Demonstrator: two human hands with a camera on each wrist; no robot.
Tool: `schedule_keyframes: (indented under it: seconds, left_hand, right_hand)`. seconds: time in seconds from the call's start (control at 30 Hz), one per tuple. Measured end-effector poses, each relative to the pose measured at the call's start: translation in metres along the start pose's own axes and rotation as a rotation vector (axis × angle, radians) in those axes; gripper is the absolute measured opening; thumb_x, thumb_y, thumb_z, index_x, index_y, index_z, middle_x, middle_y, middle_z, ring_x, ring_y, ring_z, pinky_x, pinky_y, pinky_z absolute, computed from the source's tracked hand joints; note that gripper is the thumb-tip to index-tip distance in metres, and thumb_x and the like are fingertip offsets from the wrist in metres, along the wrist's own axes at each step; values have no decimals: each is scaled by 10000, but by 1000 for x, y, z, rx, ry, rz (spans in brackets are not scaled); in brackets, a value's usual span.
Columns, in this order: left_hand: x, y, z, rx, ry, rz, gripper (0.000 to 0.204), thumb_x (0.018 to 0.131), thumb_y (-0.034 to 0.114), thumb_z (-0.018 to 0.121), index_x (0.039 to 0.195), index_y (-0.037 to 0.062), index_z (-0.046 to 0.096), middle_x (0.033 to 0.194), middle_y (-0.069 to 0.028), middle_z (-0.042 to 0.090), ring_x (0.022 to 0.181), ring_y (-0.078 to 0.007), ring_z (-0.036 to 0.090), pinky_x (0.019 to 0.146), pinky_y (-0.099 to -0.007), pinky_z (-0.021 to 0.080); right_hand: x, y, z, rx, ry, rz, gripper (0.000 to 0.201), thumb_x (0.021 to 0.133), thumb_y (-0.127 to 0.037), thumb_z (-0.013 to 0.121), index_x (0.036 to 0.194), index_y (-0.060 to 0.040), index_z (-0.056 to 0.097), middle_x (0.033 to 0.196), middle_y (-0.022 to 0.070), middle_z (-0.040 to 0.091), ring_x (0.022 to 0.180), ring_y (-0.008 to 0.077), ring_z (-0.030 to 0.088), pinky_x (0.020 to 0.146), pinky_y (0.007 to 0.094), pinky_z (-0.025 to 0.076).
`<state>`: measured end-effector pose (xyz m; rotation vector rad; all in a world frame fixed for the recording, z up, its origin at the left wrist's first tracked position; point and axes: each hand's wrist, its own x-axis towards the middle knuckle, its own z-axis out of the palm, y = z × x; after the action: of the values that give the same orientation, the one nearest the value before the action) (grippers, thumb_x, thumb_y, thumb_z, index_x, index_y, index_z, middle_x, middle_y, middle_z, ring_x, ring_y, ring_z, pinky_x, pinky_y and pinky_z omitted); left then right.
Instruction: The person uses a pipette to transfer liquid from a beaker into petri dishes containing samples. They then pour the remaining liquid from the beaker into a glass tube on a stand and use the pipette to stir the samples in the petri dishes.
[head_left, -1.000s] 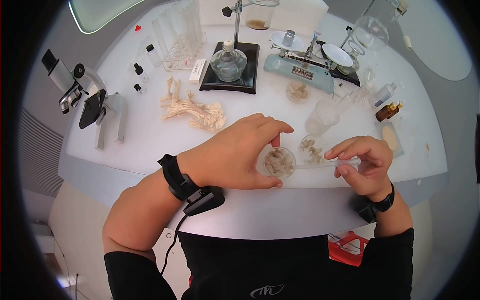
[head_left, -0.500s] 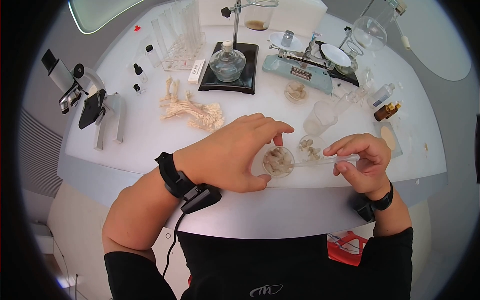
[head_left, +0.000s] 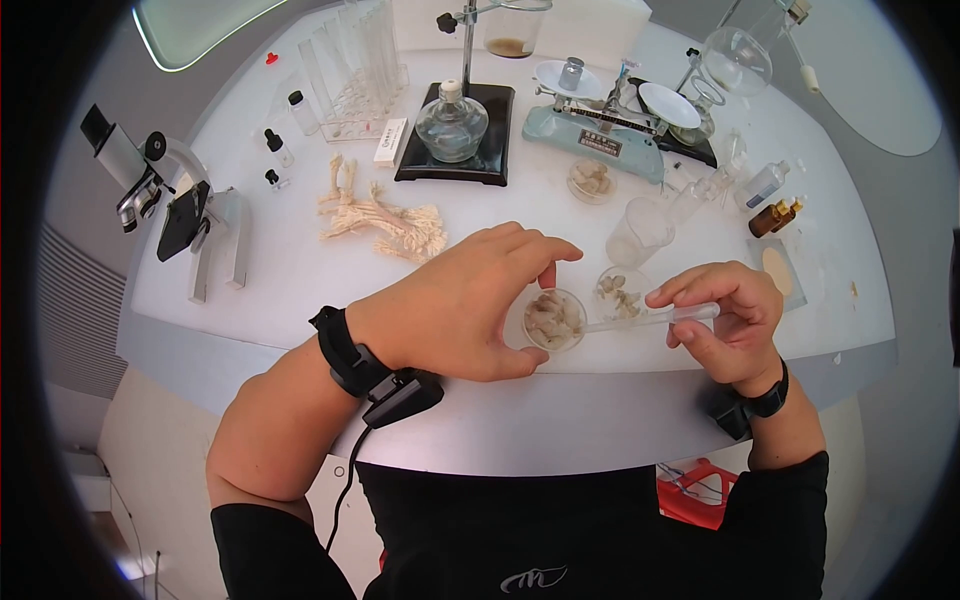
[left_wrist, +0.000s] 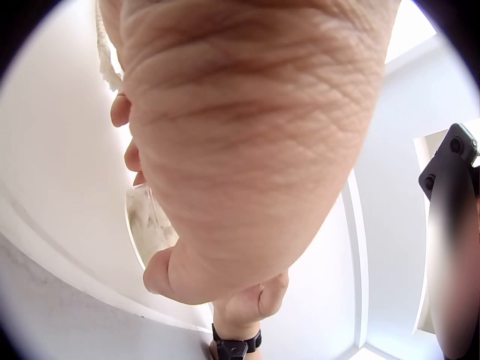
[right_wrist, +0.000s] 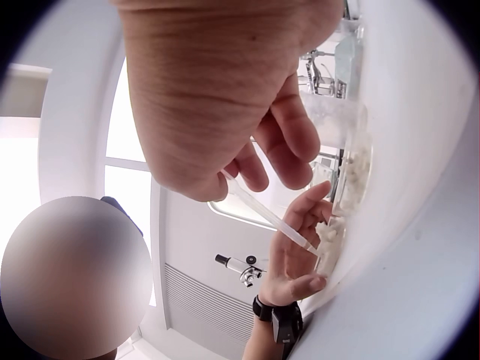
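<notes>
In the head view my left hand (head_left: 470, 300) curls its fingers and thumb about the left side of a small clear petri dish (head_left: 553, 322) with pale, greyish soft pieces in it. A translucent plastic dropper pipette (head_left: 650, 320) is pinched between the thumb and fingers of my right hand (head_left: 730, 315), its bulb within the grip. The right wrist view shows the pipette (right_wrist: 274, 217) slanting down to its tip at the dish's contents (right_wrist: 328, 247). A second petri dish (head_left: 622, 297) with similar pieces sits just behind the pipette. Most of the first dish is hidden by my hand in the left wrist view.
Behind the hands stand a plastic beaker (head_left: 640, 230), a third dish (head_left: 592, 182), a balance scale (head_left: 595, 145) and an alcohol lamp (head_left: 452, 125). A pale bone-like specimen (head_left: 385, 220) lies left, near a microscope (head_left: 190, 200). Brown bottles (head_left: 773, 217) stand right.
My left thumb has drawn back leftward from the dish's near edge. The pipette in my right hand has kept nearly the same place, its tip at the dish's right side.
</notes>
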<state>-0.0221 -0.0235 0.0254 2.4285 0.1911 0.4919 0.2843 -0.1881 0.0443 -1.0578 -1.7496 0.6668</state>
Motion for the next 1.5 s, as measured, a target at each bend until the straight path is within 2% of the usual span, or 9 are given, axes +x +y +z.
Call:
schedule_keyframes:
  seconds: [0.23, 0.33, 0.5, 0.53, 0.6, 0.73, 0.87, 1.07, 1.5]
  left_hand:
    - [0, 2, -1, 6, -6, -17, 926, 761, 188, 950, 1587, 34, 561, 1217, -124, 662, 1162, -330, 653, 1044, -421, 545]
    - [0, 2, -1, 8, -7, -18, 921, 761, 188, 950, 1583, 35, 566, 1213, -121, 664, 1160, -329, 653, 1042, -421, 545]
    - [1, 2, -1, 20, -19, -14, 906, 762, 186, 946, 1574, 28, 575, 1207, -118, 664, 1154, -326, 651, 1042, -422, 543]
    - [1, 2, -1, 22, -19, -11, 903, 763, 186, 944, 1572, 26, 576, 1206, -117, 663, 1153, -325, 650, 1045, -423, 541]
    - [3, 5, -3, 19, -32, -23, 903, 765, 185, 942, 1574, 24, 575, 1207, -118, 662, 1157, -326, 647, 1051, -424, 539]
    - [4, 5, -3, 1, -29, -26, 908, 774, 185, 932, 1588, 20, 565, 1210, -124, 658, 1169, -327, 634, 1067, -427, 531]
    - [5, 9, -3, 1, -30, -45, 912, 780, 188, 931, 1594, 18, 559, 1210, -126, 654, 1171, -325, 627, 1070, -428, 527]
    - [7, 15, -2, 68, 6, -117, 877, 786, 192, 942, 1563, 27, 571, 1195, -122, 642, 1157, -318, 620, 1062, -424, 525]
    - [10, 15, 0, 128, 37, -150, 813, 811, 237, 984, 1508, 39, 615, 1144, -105, 636, 1116, -296, 607, 1025, -413, 522]
  right_hand:
    - [1, 0, -1, 13, 0, 15, 276, 891, 62, 823, 1143, -1, 729, 1107, 234, 854, 1040, 275, 844, 939, 365, 645]
    - [0, 1, -2, 29, -7, -1, 273, 907, 68, 814, 1155, 2, 720, 1132, 238, 849, 958, 242, 839, 878, 343, 649]
    - [1, 6, -2, 134, 30, 12, 214, 991, 57, 754, 1189, 17, 683, 1182, 262, 827, 713, 148, 765, 646, 272, 617]
    - [1, 7, -3, 132, 36, 12, 214, 991, 57, 754, 1189, 17, 683, 1182, 262, 827, 713, 148, 765, 646, 272, 617]
    - [1, 8, -7, 253, 125, 72, 165, 1061, -7, 722, 1212, 25, 663, 1180, 274, 818, 670, 151, 752, 583, 265, 598]
    - [10, 21, -25, 303, 250, 27, 211, 1136, -171, 701, 1230, 13, 659, 1187, 273, 811, 606, 141, 709, 529, 262, 555]
    - [19, 25, -39, 288, 413, 61, 220, 1146, -230, 671, 1225, -27, 692, 1226, 220, 819, 581, 112, 650, 495, 248, 486]
    - [23, 27, -50, 263, 533, 40, 199, 1143, -204, 654, 1237, -34, 703, 1212, 195, 822, 592, 101, 638, 500, 255, 484]
    - [23, 27, -44, 152, 538, 33, 132, 1102, -99, 749, 1195, -7, 731, 1137, 160, 833, 589, 80, 637, 510, 239, 495]
